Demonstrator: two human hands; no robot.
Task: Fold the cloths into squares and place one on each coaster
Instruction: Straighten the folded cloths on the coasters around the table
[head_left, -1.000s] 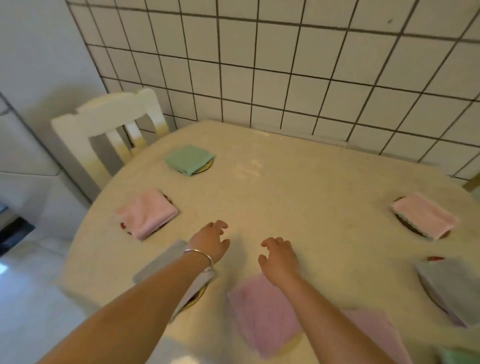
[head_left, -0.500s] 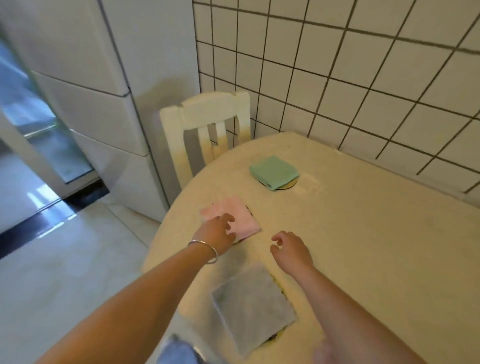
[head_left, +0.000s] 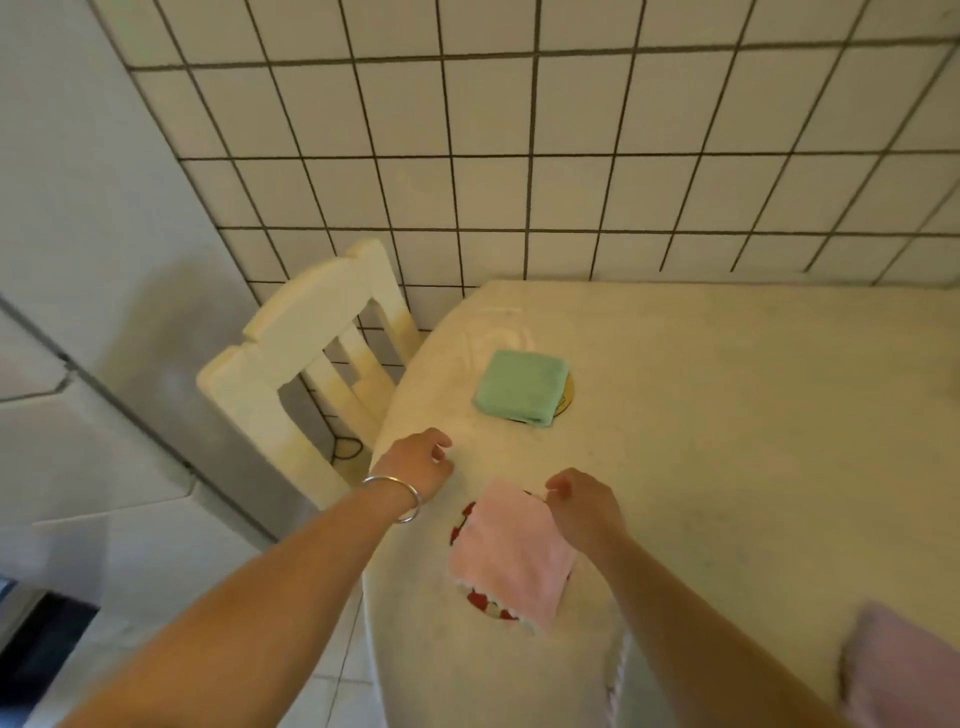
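Right, head cam, looking down over the cream bench (head_left: 727, 467), tiled wall (head_left: 571, 156) behind it, white chair (head_left: 306, 358) tucked at the bench's left end. Both bare forearms reach in from the bottom of the shot. Left hand (head_left: 418, 465), w/ a silver bangle (head_left: 395, 499) on the wrist, hovers at the bench's left edge, fingers loosely curled, nothing in it, not touching any cloth. Right hand (head_left: 584, 512) sits just right of the pink cloth (head_left: 511, 553), thumb & fingertip pinched on the cloth's far right corner, rest of the fingers curled in. That pink cloth is folded to a rough square and lies over a red-patterned coaster (head_left: 480, 603), coaster peeking out along the cloth's left & near edges; cloth's near edge shows a white scalloped trim. Further back on the bench, well apart from both hands, a green cloth (head_left: 519, 387) folded square rests on a yellowish coaster (head_left: 567, 400), only a sliver of which shows on the right side. Bottom right corner: part of another pinkish-lilac cloth (head_left: 898, 670) on the bench, cut off by the frame, fold can't be told. Between the right forearm & the bottom edge, a bit of pale trimmed fabric (head_left: 618, 675), mostly hidden by the arm. Slight motion blur over the whole view.
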